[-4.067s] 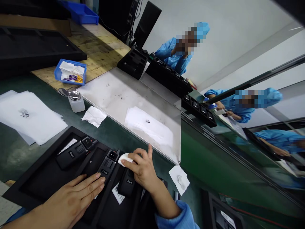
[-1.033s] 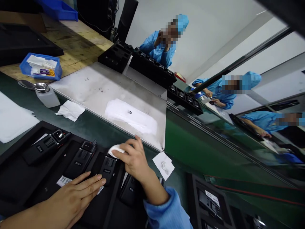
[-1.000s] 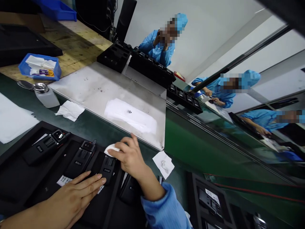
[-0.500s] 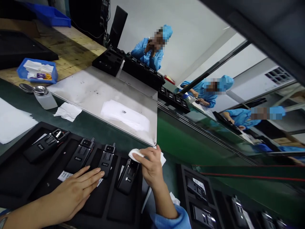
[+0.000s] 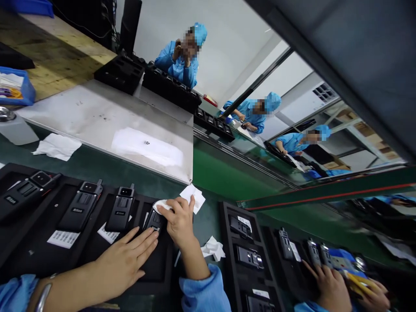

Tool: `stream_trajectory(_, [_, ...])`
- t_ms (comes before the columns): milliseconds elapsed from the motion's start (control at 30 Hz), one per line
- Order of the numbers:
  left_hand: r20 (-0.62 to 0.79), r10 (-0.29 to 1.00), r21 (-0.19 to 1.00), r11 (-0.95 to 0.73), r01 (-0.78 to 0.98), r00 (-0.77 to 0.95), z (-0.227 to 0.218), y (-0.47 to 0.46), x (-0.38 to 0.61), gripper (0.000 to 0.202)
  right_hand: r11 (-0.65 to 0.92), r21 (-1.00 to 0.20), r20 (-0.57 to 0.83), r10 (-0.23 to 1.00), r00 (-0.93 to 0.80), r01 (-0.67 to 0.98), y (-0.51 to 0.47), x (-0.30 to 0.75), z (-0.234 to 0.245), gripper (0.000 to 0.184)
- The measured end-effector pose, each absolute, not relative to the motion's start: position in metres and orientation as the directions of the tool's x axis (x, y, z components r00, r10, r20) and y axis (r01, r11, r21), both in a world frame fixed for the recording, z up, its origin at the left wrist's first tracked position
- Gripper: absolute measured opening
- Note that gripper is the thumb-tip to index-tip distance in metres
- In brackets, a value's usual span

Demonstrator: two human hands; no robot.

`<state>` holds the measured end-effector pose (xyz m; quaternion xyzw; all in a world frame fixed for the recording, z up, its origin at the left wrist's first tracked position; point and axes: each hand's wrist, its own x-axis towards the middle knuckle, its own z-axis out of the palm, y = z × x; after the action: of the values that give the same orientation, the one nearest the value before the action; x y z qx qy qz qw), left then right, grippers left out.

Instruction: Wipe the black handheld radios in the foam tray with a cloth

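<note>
The fingertips of my left hand (image 5: 130, 258), stretched out nearly flat, rest on the lower part of the rightmost two-way radio (image 5: 151, 220) in the black foam tray (image 5: 130, 290). A folded white wipe (image 5: 160, 203) is pinched in my right hand (image 5: 179, 219) and lies against that radio's upper end, partly hiding it. Further left in the tray are more black radios marked "Riton": one (image 5: 120, 212) close by, another (image 5: 79, 208) beyond it, and a tilted one (image 5: 22, 195) at the left. White printed labels (image 5: 63, 239) stick out beneath some of them.
White paper pieces (image 5: 195, 197) and a crumpled tissue (image 5: 212, 249) lie right of my hand. A second tray (image 5: 224, 216) holds more radios. Another person's hands (image 5: 334, 286) are at the lower right. Ahead stands a metal plate (image 5: 91, 117); a dispenser bottle (image 5: 17, 130) is at left.
My left hand has moved right, from the neighbouring radio onto the rightmost one. My right hand's wipe now presses onto its upper end. The view has shifted right, bringing another person's hands into sight.
</note>
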<state>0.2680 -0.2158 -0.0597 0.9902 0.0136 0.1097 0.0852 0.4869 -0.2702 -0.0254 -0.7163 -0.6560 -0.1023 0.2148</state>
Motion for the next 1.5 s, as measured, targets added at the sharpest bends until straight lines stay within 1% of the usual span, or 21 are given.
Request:
stream_trajectory(100, [0.230,0.052,0.153,-0.988,0.017,0.972,-0.056,-0.214,0.266,0.062,-0.058,-0.141,0.399,0.910,0.110,0.988,-0.268,0.493,-0.022,0.037])
stream_trajectory(200, [0.248,0.057,0.138,-0.990,0.023,0.967,-0.050,-0.213,0.265,0.065,-0.081,-0.155,0.449,0.882,0.143,0.985,-0.284,0.498,-0.029,0.036])
stream_trajectory(300, [0.265,0.028,0.119,-0.993,-0.004,0.964,-0.047,-0.212,0.266,0.064,-0.053,-0.153,0.476,0.871,0.120,0.987,-0.293,0.496,-0.036,0.037])
stream_trajectory(433, [0.285,0.032,0.099,-0.995,0.003,0.958,-0.048,-0.210,0.269,0.055,0.018,-0.118,0.415,0.909,0.033,0.993,-0.273,0.490,-0.033,0.034])
stream_trajectory(500, [0.292,0.035,0.090,-0.996,0.009,0.956,-0.047,-0.210,0.269,0.055,0.055,-0.107,0.383,0.924,-0.010,0.993,-0.264,0.492,-0.030,0.032])
stream_trajectory(567, [0.290,0.023,0.078,-0.997,0.001,0.957,-0.044,-0.210,0.269,0.057,0.028,-0.114,0.398,0.917,0.020,0.993,-0.263,0.496,-0.029,0.032])
stream_trajectory(633, [0.294,0.015,0.070,-0.998,-0.005,0.956,-0.043,-0.211,0.269,0.061,-0.035,-0.128,0.438,0.894,0.089,0.991,-0.268,0.501,-0.029,0.032])
stream_trajectory(800, [0.310,0.033,0.074,-0.997,0.010,0.950,-0.043,-0.213,0.267,0.067,-0.142,-0.151,0.495,0.846,0.200,0.978,-0.271,0.505,-0.024,0.034])
stream_trajectory(867, [0.301,0.034,0.074,-0.997,0.012,0.953,-0.045,-0.213,0.266,0.067,-0.100,-0.187,0.472,0.863,0.179,0.977,-0.263,0.501,-0.021,0.036])
stream_trajectory(967, [0.286,0.028,0.072,-0.997,0.007,0.958,-0.045,-0.212,0.266,0.068,0.056,-0.205,0.392,0.919,0.030,0.977,-0.252,0.496,-0.020,0.032])
stream_trajectory(1033, [0.278,0.023,0.071,-0.997,0.003,0.960,-0.045,-0.212,0.267,0.069,0.108,-0.191,0.350,0.936,-0.035,0.976,-0.250,0.497,-0.022,0.030])
stream_trajectory(1133, [0.257,0.011,0.071,-0.997,-0.007,0.966,-0.045,-0.211,0.267,0.068,0.099,-0.157,0.337,0.941,-0.041,0.983,-0.258,0.504,-0.025,0.031])
stream_trajectory(1267, [0.253,0.011,0.083,-0.997,-0.010,0.967,-0.045,-0.210,0.268,0.065,0.071,-0.131,0.373,0.928,-0.017,0.989,-0.279,0.515,-0.028,0.034])
stream_trajectory(1400, [0.274,0.006,0.098,-0.995,-0.022,0.962,-0.044,-0.209,0.269,0.058,0.064,-0.133,0.445,0.896,0.002,0.989,-0.303,0.524,-0.032,0.039])
stream_trajectory(1500, [0.284,0.003,0.102,-0.994,-0.027,0.959,-0.044,-0.209,0.270,0.056,0.065,-0.161,0.473,0.881,0.019,0.985,-0.317,0.530,-0.033,0.040])
